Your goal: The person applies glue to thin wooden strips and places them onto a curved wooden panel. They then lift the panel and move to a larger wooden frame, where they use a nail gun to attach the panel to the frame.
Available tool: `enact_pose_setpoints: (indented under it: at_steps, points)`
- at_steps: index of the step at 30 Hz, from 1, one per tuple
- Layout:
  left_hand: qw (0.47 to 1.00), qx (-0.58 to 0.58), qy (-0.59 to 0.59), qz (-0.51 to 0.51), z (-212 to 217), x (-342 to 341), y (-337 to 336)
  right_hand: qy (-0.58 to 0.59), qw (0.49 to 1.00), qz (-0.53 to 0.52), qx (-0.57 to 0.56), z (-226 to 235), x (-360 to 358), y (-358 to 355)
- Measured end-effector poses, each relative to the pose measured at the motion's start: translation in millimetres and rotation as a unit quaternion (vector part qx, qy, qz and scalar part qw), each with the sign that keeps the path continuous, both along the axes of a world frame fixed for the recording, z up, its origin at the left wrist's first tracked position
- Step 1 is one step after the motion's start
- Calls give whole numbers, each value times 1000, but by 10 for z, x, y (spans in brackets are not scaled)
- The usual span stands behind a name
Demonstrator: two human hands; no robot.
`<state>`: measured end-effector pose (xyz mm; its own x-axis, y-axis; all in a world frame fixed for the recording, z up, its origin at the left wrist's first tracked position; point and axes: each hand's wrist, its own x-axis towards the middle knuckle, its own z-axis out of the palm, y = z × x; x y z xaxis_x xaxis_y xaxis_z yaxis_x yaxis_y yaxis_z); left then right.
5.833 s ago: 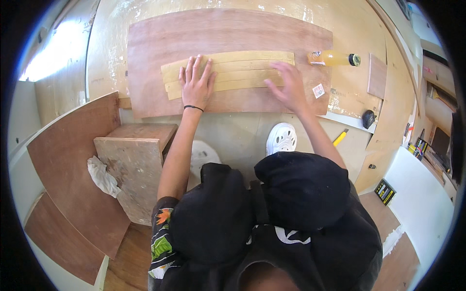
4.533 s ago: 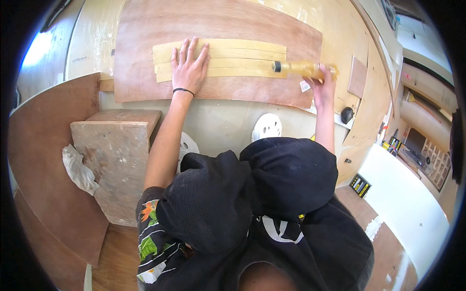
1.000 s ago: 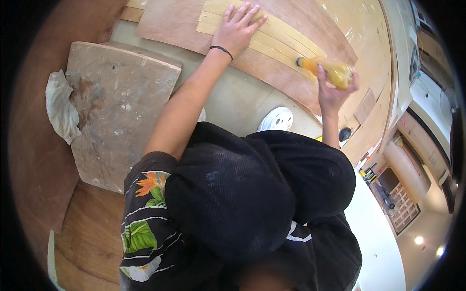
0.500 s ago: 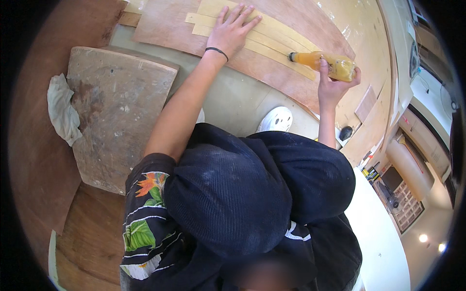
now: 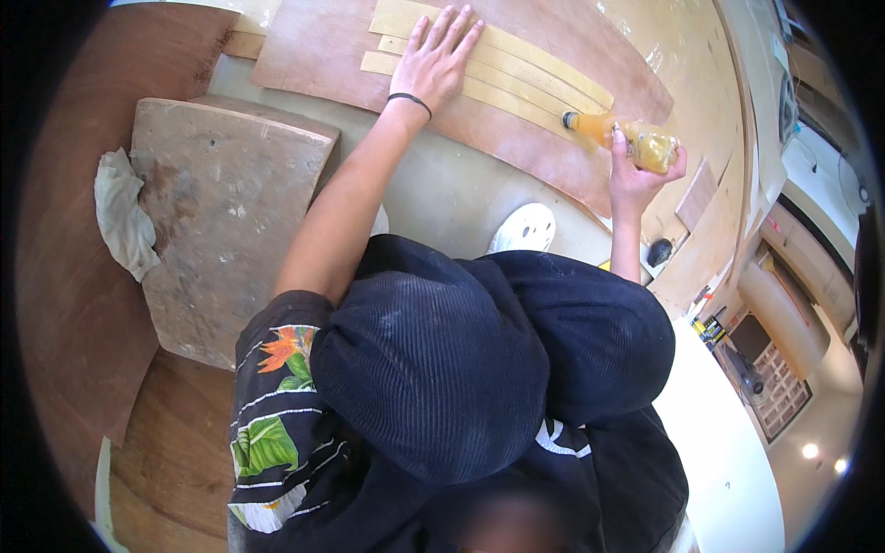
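Observation:
My left hand (image 5: 431,72) lies flat with its fingers stretched out, pressing on several long, thin, pale yellow strips (image 5: 530,78). The strips lie side by side, their ends staggered, on a reddish-brown curved sheet (image 5: 318,51). My right hand (image 5: 638,184) is wrapped round a clear plastic bottle (image 5: 597,127) holding an amber-yellow liquid. The bottle is tilted, nearly lying down, with its dark cap toward the left, at the right part of the strips. Whether the cap touches a strip I cannot tell.
A stained wooden block or stool (image 5: 235,221) stands at the left with a crumpled white cloth (image 5: 124,217) over its edge. My white shoe (image 5: 524,228) shows below the sheet. A small black object (image 5: 658,252) and a thin wooden piece (image 5: 697,195) lie at the right.
The bottle in my right hand has moved slightly right and toward me. The strips under my left hand have shifted against each other, and their left ends are staggered differently.

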<state>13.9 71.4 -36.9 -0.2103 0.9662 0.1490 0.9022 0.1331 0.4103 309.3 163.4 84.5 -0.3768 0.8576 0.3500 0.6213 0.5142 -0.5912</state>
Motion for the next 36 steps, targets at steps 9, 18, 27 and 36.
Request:
enact_pose_setpoints:
  at_steps: [9,18,27,36]
  points:
    - [1000,-10,-20,-11,56,-4,-22,-24,999,43,17,24,24,-95]
    - [1000,1,-10,3,92,15,-26,44,994,-103,19,160,117,49]
    - [1000,1,-10,-4,77,5,11,224,885,-375,-160,-289,617,524]
    - [999,-18,-34,-8,56,22,23,250,905,-316,-137,162,864,556]
